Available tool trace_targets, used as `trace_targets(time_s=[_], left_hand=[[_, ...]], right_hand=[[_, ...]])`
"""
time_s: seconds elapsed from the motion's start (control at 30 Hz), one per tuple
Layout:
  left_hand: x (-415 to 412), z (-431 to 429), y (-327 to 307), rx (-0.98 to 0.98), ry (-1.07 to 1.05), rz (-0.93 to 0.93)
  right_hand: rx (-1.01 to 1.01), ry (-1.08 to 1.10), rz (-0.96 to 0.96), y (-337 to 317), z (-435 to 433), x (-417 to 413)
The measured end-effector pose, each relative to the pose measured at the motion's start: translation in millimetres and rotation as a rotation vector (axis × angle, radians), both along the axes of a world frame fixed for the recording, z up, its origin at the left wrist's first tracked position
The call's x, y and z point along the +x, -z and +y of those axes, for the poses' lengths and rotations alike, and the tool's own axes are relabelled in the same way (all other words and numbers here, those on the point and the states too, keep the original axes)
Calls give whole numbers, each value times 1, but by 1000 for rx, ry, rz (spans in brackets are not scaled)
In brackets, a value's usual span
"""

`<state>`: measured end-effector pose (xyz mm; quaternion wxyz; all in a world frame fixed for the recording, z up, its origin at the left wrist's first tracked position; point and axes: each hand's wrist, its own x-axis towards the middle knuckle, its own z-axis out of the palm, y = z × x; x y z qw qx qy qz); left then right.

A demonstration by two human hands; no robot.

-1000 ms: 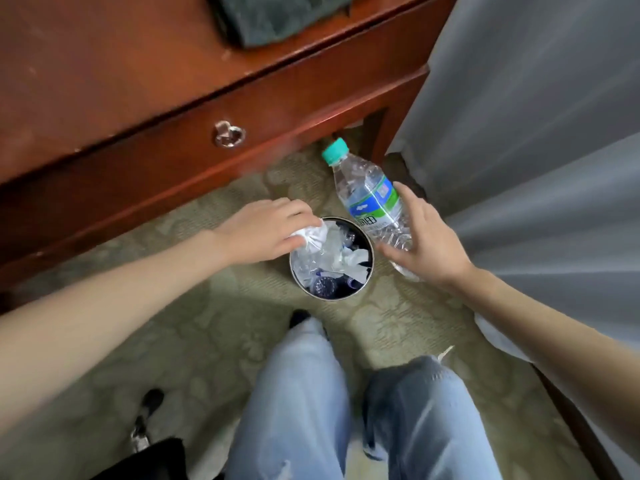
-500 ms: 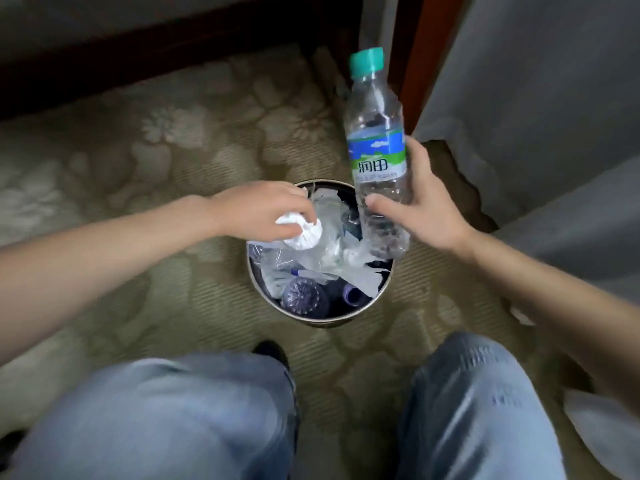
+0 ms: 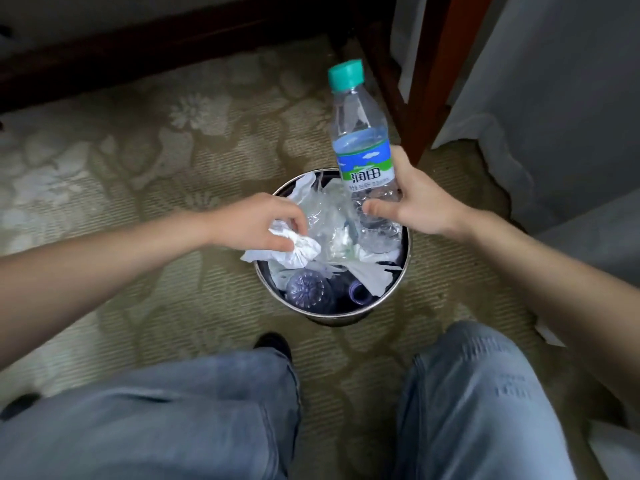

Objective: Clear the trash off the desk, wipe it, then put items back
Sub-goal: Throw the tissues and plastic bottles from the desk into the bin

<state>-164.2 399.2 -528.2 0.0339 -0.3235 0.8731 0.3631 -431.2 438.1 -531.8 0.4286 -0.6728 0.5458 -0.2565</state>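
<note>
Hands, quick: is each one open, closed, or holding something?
Left hand: pinches a crumpled tissue over the bin.
Right hand: grips the water bottle.

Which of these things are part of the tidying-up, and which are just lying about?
Part of the job:
left hand, pinching a crumpled tissue
right hand, holding a water bottle
trash bin beneath both, with plastic wrap and bottles inside

Just there:
patterned carpet
wooden desk leg
grey fabric on the right
</note>
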Motion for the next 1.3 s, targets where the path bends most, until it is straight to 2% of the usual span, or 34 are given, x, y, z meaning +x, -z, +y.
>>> trace_targets(time_s=[0.1, 0.2, 0.27, 0.33, 0.4, 0.5, 0.57, 0.63, 0.67, 0.8, 0.97, 1.1, 1.2, 1.3], left_hand=[[-6, 11, -3, -98, -44, 139], [-16, 27, 5, -132, 60, 217], [-18, 32, 19, -103, 164, 104], [-16, 31, 31, -134, 277, -92], [-12, 30, 36, -209, 328, -157], [3, 32, 32, -408, 395, -29], [15, 28, 24, -574, 414, -14], [22, 21, 14, -649, 355, -22], [24, 18, 9, -621, 298, -8], [14, 16, 10, -291, 9, -34], [-12, 24, 29, -168, 58, -109], [-5, 21, 22, -139, 89, -125], [8, 23, 11, -199, 80, -77], [19, 29, 6, -357, 63, -6]], right_hand=[[36, -28, 16, -9, -4, 4], [74, 66, -170, -26, 1, 2], [71, 113, -300, -39, 5, 4], [56, 97, -349, -47, 5, 9], [82, 34, -211, -44, 5, 20], [216, -72, 227, -11, 17, 39], [281, -83, 269, 4, 24, 47], [311, -93, 283, 2, 21, 47], [324, -107, 324, -1, 17, 44], [324, -116, 437, -14, 9, 40], [365, -132, 440, 0, 9, 64], [406, -136, 395, 0, 6, 64], [282, -89, 362, -7, 12, 63], [135, -127, 386, -15, 21, 66]])
